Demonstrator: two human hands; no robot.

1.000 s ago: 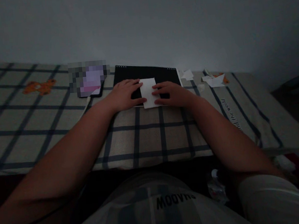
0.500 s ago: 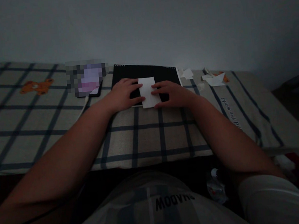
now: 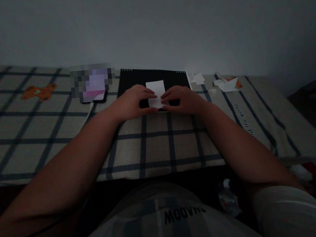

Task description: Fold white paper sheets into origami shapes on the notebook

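A small white sheet of paper (image 3: pixel 155 88) lies over a black notebook or board (image 3: pixel 132 76) at the middle of the table. My left hand (image 3: pixel 134 101) is at the paper's left side, with thumb and fingers on its lower left part, gripping the near edge. From the right, my right hand (image 3: pixel 180 98) grips the same near edge, its thumb at the bottom and fingertips on top. The fingertips of both hands are close together. The paper's near edge looks raised or bent between them, partly hidden by the fingers.
A phone (image 3: pixel 97 87) with a white cable (image 3: pixel 89 114) lies left of the notebook. Farther left is an orange bear-shaped piece (image 3: pixel 39 92). White paper scraps (image 3: pixel 198 78) and a folded white paper (image 3: pixel 227 84) lie at right on the checked tablecloth (image 3: pixel 157 148). Behind stands a wall.
Both hands have come closer together at the paper's near edge. That edge has moved away from me, and the paper looks shorter. My left fingers have slid right onto it.
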